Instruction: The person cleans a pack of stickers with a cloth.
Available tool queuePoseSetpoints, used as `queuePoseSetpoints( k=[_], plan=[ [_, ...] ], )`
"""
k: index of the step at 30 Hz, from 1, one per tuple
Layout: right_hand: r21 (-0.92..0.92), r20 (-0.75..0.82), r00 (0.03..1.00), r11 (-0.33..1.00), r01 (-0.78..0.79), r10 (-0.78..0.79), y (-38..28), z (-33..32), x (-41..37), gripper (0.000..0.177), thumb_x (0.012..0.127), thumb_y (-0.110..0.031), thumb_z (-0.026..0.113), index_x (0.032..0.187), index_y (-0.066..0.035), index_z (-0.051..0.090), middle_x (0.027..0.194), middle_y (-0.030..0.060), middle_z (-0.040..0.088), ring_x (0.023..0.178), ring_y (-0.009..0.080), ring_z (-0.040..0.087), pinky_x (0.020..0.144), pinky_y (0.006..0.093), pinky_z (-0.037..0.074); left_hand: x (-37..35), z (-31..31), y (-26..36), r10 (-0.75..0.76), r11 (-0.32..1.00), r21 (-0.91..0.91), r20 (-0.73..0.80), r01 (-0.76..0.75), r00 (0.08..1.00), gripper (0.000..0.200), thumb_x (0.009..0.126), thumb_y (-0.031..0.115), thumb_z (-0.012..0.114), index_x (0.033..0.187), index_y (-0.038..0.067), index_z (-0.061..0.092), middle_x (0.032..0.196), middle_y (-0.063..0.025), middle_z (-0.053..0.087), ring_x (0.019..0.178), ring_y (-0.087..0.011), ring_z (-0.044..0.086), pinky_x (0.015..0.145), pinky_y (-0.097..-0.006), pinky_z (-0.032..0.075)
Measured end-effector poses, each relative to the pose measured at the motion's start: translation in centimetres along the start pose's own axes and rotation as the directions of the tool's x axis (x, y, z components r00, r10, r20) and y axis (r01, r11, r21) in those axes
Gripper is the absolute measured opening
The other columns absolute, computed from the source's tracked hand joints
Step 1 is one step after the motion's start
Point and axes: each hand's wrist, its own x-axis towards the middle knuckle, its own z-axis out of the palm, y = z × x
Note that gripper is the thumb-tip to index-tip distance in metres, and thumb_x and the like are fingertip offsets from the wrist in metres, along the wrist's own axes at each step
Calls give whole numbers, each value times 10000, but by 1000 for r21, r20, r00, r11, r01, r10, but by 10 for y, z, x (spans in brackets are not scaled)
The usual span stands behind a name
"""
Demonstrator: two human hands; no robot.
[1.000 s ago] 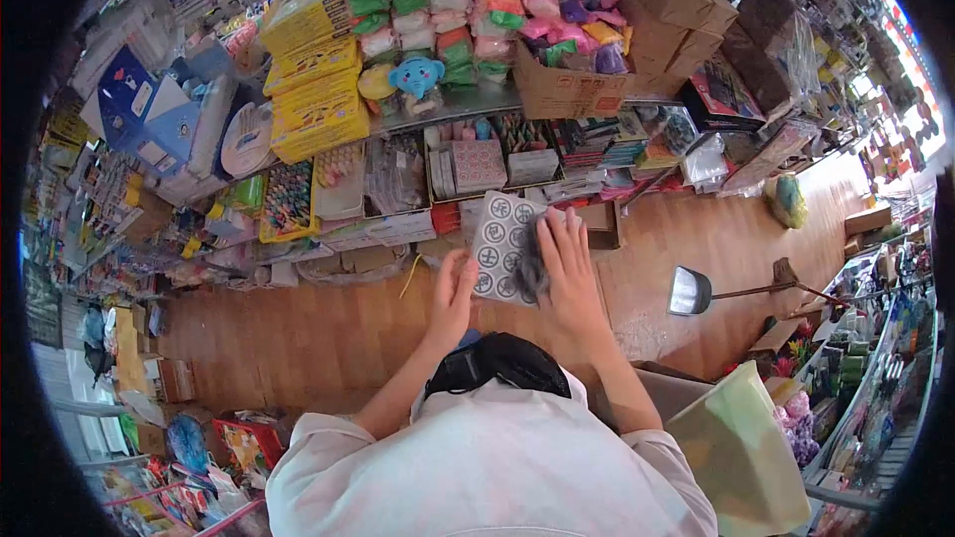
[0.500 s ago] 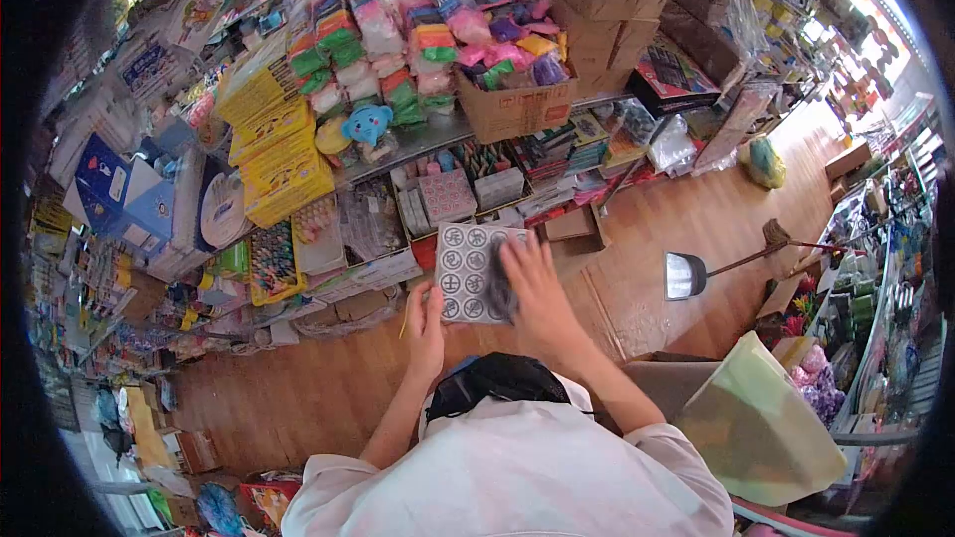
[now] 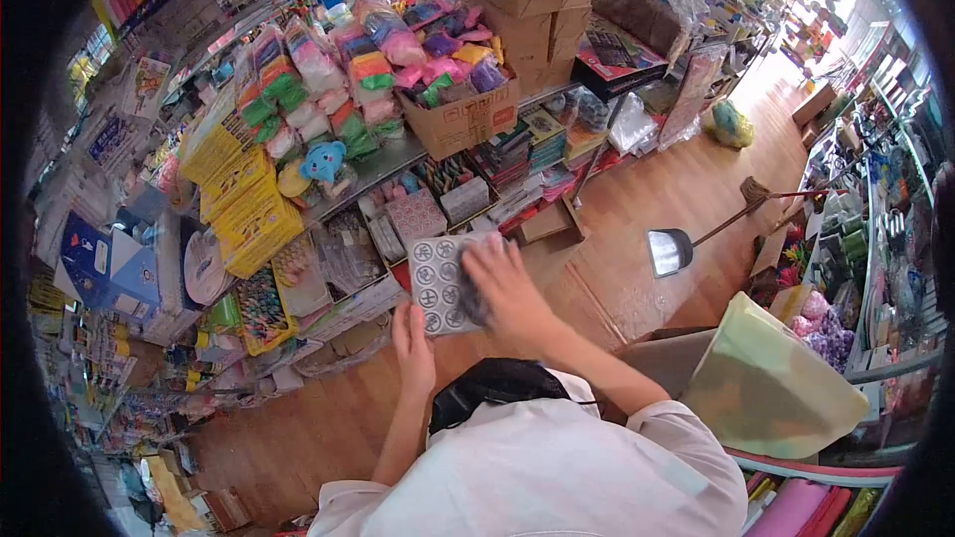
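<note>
A flat grey Chinese chess box (image 3: 435, 283) with round, character-marked pieces on its face is in front of me, tilted slightly. My left hand (image 3: 412, 346) grips its lower left corner, fingers along the edge. Across the right half of the face lies a dark cloth (image 3: 472, 296), bunched under my right hand (image 3: 505, 288). The fingers of that hand press on the cloth and are partly blurred. The pieces beneath the cloth are hidden.
Beyond the box, a shelf bears a carton (image 3: 461, 119) of colourful bags, yellow packs (image 3: 249, 219) and a blue elephant toy (image 3: 323, 161). A dustpan (image 3: 668, 252) and a broom (image 3: 753, 192) lie on the wooden floor at right. A pale yellow sheet (image 3: 771, 378) stands near my right elbow.
The view has turned, shifting the shelf goods leftward. My right hand and the dark cloth remain on the right part of the box, while my left hand still grips its corner.
</note>
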Motion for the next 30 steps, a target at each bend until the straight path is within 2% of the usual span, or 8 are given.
queuePoseSetpoints(
  k=[6,8,10,12,17,19,25,30],
  plan=[
    [-30,-58,997,999,44,-45,1,10,45,776,674,-34,584,1382,20,271,1445,196,257,1363,412,176,1107,526,145,-8,12,-3,-26,979,202,153,-5,988,424,963,284,474,1299,40,387,1154,-44,528,1002,-114,527,798,-286,481],
    [36,-26,995,995,92,-91,-27,19,24,780,671,-31,590,1380,27,269,1446,195,253,1363,411,177,1108,524,145,-2,1,-19,53,969,245,-80,-32,995,437,961,288,477,1309,43,377,1152,-45,536,1002,-108,528,779,-263,474],
    [106,5,989,983,149,-150,-41,19,8,784,669,-28,597,1377,34,268,1448,195,250,1362,410,179,1109,522,144,12,-19,-28,136,982,129,24,-138,990,453,957,300,485,1314,49,365,1189,-57,521,1002,-129,540,733,-266,480],
    [180,147,983,980,84,-111,-36,7,-9,788,671,-33,603,1380,30,267,1446,197,251,1361,411,181,1110,514,147,9,-25,-15,-2,989,146,-31,7,1000,425,980,264,435,1303,-6,379,1224,-100,485,1119,-162,460,999,-287,338],
    [-8,-43,999,1000,4,-5,9,-3,22,790,661,-29,605,1375,32,274,1434,206,263,1361,415,171,1111,518,140,-11,0,0,-122,993,8,3,122,993,429,980,288,435,1294,-1,383,1212,-96,491,1118,-152,456,974,-292,366],
    [26,-88,995,999,40,-38,3,-1,42,774,657,-23,602,1364,36,291,1421,209,279,1360,413,171,1111,521,140,-11,3,-3,-32,987,159,87,18,996,439,964,309,465,1300,42,373,1196,-82,512,1005,-169,562,736,-341,522],
    [189,4,983,966,178,-182,-55,12,2,760,660,-21,583,1363,39,301,1437,223,256,1359,413,181,1108,527,143,7,-11,-5,149,977,150,43,-154,988,401,977,311,438,1270,38,410,1166,-65,506,1027,-136,519,824,-282,468],
    [17,-4,1000,999,29,-29,-2,5,-1,758,671,-39,616,1357,43,302,1430,217,275,1356,423,183,1107,514,159,-5,-7,-1,-4,1000,19,28,3,1000,393,977,310,438,1265,44,433,1190,-75,497,1060,-148,495,843,-267,437]
  ],
)
